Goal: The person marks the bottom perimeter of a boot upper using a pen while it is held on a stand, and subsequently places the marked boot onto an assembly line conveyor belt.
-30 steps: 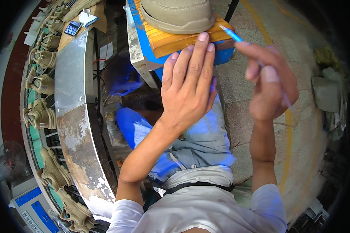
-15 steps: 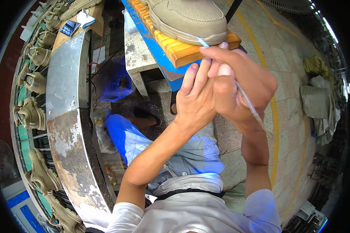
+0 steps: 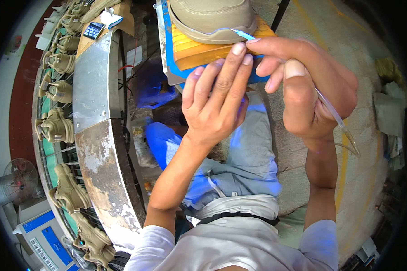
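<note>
A tan shoe [image 3: 212,19] sits on a yellow slatted block [image 3: 199,56] at the top of the view, its upper part cut off. My right hand [image 3: 319,86] pinches a thin see-through tube-like tool [image 3: 333,113] with a pale blue tip. That tip meets the edge of the shoe's sole, where a thin bluish line shows. My left hand [image 3: 217,97] is open, fingers stretched out toward the block's near edge, just left of the right index finger. Whether the left fingertips touch the block, I cannot tell.
On the left, a rack [image 3: 45,149] carries several tan shoes beside a worn metal-sided bench [image 3: 92,86]. A phone [image 3: 94,30] and a white cloth [image 3: 111,18] lie at its far end. A fan [image 3: 20,178] stands at far left; wrapped bundles [image 3: 389,113] are at right.
My left hand has moved away from the right hand, and its fingers have straightened. The tool's tip has shifted leftward along the sole's edge. The whole view has turned slightly.
</note>
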`<state>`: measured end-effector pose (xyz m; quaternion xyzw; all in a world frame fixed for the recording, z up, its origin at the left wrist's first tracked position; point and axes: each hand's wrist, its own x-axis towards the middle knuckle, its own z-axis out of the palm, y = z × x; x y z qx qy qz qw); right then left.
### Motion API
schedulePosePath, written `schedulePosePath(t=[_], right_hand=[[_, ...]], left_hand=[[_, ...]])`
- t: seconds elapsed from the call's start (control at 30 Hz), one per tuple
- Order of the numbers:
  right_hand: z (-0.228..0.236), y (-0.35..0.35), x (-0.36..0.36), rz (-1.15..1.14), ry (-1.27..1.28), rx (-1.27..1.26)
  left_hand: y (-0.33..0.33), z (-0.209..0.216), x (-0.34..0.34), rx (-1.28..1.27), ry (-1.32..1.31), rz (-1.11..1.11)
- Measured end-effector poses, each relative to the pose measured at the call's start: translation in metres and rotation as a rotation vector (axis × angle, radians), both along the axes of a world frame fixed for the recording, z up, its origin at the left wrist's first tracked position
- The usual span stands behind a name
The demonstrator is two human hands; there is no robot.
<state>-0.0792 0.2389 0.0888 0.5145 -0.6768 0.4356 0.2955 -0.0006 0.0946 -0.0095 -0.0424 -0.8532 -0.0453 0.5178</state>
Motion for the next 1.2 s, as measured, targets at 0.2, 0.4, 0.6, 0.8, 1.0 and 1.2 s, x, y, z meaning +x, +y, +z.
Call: schedulePosePath(t=[0.2,0.4,0.6,0.8,1.0,1.2], right_hand=[[-0.017,-0.016,0.000,0.120,-0.072,-0.078],[-0.034,-0.045,0.004,0.128,-0.064,-0.119],[-0.043,-0.087,-0.011,0.157,-0.096,-0.202],[-0.059,-0.125,-0.056,0.156,-0.180,-0.245],[-0.067,-0.136,-0.092,0.105,-0.227,-0.215],[-0.066,-0.126,-0.109,0.000,-0.049,-0.169]], left_hand=[[-0.040,-0.007,0.003,-0.030,0.085,-0.028],[-0.083,-0.015,0.003,-0.015,0.147,-0.082],[-0.142,-0.028,-0.001,0.054,0.200,-0.116],[-0.190,-0.020,-0.008,0.646,0.026,-0.291],[-0.168,0.027,-0.021,0.622,-0.181,0.087],[-0.175,0.017,-0.040,0.365,-0.165,0.179]])
